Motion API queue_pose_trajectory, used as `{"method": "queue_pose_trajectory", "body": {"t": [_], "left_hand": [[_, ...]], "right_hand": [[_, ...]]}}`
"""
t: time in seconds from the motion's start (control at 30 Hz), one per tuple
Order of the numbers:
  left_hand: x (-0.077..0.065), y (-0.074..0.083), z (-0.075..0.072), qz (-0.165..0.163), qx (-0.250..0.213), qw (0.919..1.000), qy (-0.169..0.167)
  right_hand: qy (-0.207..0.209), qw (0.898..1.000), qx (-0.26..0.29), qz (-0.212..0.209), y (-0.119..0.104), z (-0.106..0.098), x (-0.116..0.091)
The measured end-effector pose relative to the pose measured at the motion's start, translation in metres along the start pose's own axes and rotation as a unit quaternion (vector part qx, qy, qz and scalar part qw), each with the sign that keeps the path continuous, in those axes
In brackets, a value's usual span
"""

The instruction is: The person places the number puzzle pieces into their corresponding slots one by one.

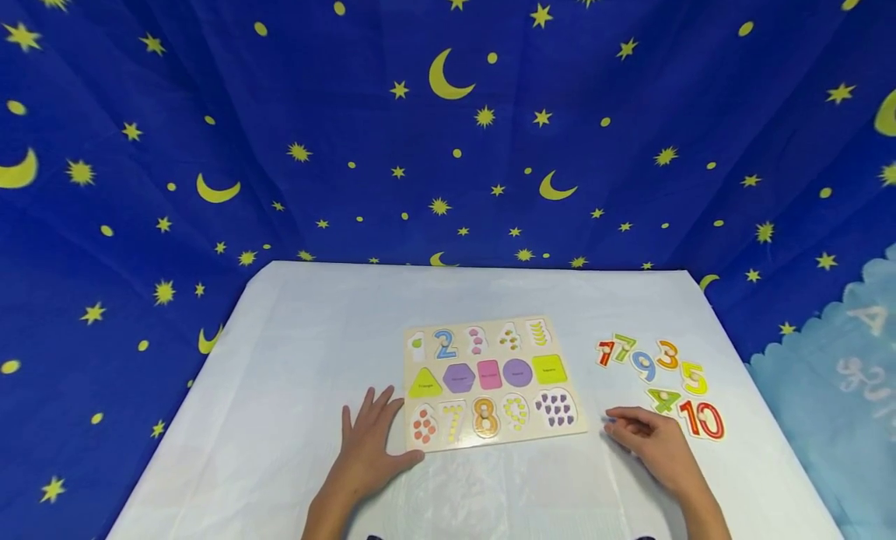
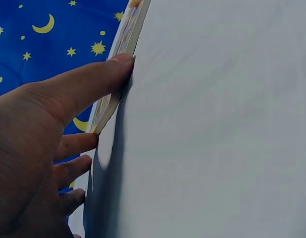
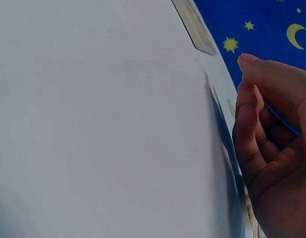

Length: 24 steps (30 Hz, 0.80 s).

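Note:
A wooden number puzzle board lies on the table, with a blue 2 and an orange 8 set in it. My left hand is spread at its near left corner. The thumb touches the front edge in the left wrist view, and the other fingers lie along the left side. My right hand hovers right of the board with loosely curled fingers, and no piece shows in it. Beside it lie loose number pieces, among them a red 10 and a green 4.
Further loose numbers lie at the right: a blue 9, an orange 3, a yellow 5, a green 7 and a red 1. A white cloth covers the table. A blue star-and-moon curtain hangs behind.

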<state>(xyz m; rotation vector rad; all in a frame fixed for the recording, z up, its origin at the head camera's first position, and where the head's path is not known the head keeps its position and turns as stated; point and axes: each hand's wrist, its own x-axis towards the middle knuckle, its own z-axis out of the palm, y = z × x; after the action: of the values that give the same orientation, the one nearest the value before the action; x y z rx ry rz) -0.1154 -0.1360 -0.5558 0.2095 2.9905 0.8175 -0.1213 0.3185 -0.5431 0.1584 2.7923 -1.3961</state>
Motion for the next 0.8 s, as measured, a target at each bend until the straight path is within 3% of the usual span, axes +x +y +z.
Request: {"method": "queue_pose_trajectory", "body": {"t": [0.27, 0.8], "left_hand": [[-0.001, 0.001, -0.002, 0.004, 0.001, 1.0000, 0.001], [-0.001, 0.000, -0.002, 0.009, -0.001, 1.0000, 0.002]], "right_hand": [[0.010, 0.999, -0.029, 0.030, 0.009, -0.014, -0.006], [0.064, 0.997, -0.042, 0.019, 0.027, -0.038, -0.020]]}}
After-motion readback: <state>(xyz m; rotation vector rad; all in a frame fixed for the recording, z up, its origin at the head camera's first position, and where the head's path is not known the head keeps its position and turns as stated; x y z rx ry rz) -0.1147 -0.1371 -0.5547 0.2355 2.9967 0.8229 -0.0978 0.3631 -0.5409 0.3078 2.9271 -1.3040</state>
